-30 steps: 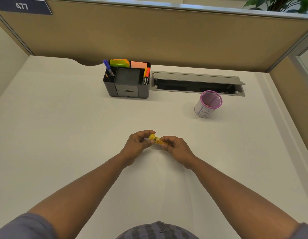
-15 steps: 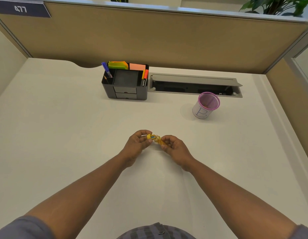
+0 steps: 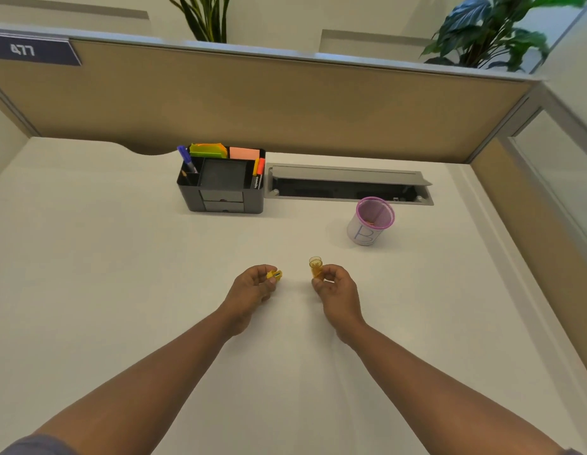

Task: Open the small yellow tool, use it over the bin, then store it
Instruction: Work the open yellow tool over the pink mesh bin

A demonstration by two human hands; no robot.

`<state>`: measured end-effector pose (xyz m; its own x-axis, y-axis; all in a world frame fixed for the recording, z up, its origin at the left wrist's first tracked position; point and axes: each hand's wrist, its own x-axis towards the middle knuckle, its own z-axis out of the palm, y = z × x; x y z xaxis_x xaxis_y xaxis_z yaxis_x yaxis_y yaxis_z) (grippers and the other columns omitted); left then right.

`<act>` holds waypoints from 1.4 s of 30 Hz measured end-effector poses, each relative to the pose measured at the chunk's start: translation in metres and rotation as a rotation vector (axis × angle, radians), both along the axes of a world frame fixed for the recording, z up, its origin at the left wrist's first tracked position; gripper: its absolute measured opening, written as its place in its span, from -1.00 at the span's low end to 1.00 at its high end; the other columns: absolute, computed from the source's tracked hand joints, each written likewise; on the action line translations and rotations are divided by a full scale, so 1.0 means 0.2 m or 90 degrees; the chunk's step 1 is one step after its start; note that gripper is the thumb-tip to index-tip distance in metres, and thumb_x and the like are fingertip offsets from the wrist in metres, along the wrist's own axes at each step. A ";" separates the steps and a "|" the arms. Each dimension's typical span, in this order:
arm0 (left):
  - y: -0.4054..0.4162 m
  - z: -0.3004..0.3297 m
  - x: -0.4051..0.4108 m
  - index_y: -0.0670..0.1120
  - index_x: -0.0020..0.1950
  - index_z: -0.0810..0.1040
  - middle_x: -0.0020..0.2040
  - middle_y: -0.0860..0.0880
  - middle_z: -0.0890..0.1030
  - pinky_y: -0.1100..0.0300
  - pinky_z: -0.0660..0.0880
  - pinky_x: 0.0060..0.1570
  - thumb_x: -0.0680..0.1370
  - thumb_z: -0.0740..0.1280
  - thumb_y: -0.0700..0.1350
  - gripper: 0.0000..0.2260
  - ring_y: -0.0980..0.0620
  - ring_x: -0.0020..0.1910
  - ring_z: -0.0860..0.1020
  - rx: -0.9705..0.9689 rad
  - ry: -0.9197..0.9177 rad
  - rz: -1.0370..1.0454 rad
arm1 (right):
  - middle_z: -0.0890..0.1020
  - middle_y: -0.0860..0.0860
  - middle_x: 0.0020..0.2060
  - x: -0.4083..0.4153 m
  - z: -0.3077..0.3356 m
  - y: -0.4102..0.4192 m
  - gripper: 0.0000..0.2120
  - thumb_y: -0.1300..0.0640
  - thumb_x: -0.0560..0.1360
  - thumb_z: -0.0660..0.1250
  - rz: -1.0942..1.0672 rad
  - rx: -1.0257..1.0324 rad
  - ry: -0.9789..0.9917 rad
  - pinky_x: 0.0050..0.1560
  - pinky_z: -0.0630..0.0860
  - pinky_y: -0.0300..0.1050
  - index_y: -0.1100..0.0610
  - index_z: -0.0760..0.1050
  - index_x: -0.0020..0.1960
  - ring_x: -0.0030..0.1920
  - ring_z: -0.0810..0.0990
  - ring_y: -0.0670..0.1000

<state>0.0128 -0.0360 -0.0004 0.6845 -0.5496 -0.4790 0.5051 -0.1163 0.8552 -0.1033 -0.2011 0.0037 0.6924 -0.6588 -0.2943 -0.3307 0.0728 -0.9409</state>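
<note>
Opening step done, judging by the split: small yellow tool in two parts. Left hand (image 3: 252,287) pinched shut on the sharpener head (image 3: 274,275); right hand (image 3: 334,287) closed around the translucent yellow cap (image 3: 316,267), mouth up. Both parts well apart, above the desk (image 3: 88,274), nearer the body than the pink-rimmed bin (image 3: 371,221). Possibly shavings inside the cap, too small to tell. Next: carry forward and right to over the bin. Afterwards rejoin and stow, likely in the black organiser (image 3: 221,185), left of the bin.
</note>
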 end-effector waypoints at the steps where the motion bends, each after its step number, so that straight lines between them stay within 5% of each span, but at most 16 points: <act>1: -0.01 -0.01 0.01 -0.12 0.16 0.61 -0.11 0.00 0.62 0.21 0.42 -0.18 0.58 0.41 -0.21 -0.84 0.00 -0.19 0.47 -0.004 0.015 0.007 | 0.64 -0.08 0.00 0.00 0.02 -0.02 -0.82 0.21 0.57 0.39 -0.029 -0.035 -0.009 -0.04 0.51 -0.19 -0.02 0.52 0.10 -0.02 0.61 -0.01; 12: -0.12 -0.07 0.09 -0.17 0.20 0.56 0.11 -0.09 0.71 0.10 0.61 0.03 0.58 0.42 -0.14 -0.77 -0.03 0.00 0.70 -0.006 0.070 0.010 | 0.64 0.00 0.12 0.09 0.23 -0.46 -0.83 0.15 0.60 0.37 -0.245 -0.263 -0.029 0.03 0.56 -0.23 0.00 0.53 0.18 0.11 0.61 0.04; 20: -0.12 -0.09 0.12 -0.18 0.20 0.57 0.15 -0.13 0.72 0.10 0.60 0.09 0.60 0.39 -0.16 -0.80 -0.06 0.11 0.70 -0.023 0.106 0.022 | 0.62 0.06 0.26 0.13 0.21 -0.63 -0.64 0.16 0.59 0.40 -0.239 -0.345 0.066 0.15 0.58 -0.07 0.08 0.52 0.38 0.23 0.60 0.09; 33: -0.11 -0.11 0.12 -0.16 0.20 0.58 0.16 -0.14 0.72 0.06 0.59 0.15 0.57 0.44 -0.15 -0.77 -0.05 0.13 0.70 -0.023 0.107 0.020 | 0.64 0.11 0.20 0.18 0.21 -0.69 -0.70 0.14 0.60 0.38 -0.223 -0.412 0.104 0.03 0.52 -0.15 0.12 0.58 0.32 0.17 0.62 0.13; 42: -0.11 -0.11 0.12 -0.16 0.21 0.58 0.15 -0.13 0.73 0.06 0.59 0.17 0.58 0.42 -0.16 -0.78 -0.06 0.14 0.70 -0.022 0.108 0.024 | 0.64 0.13 0.20 0.17 0.20 -0.71 -0.70 0.16 0.59 0.39 -0.204 -0.414 0.122 0.11 0.58 -0.03 0.13 0.58 0.32 0.17 0.61 0.15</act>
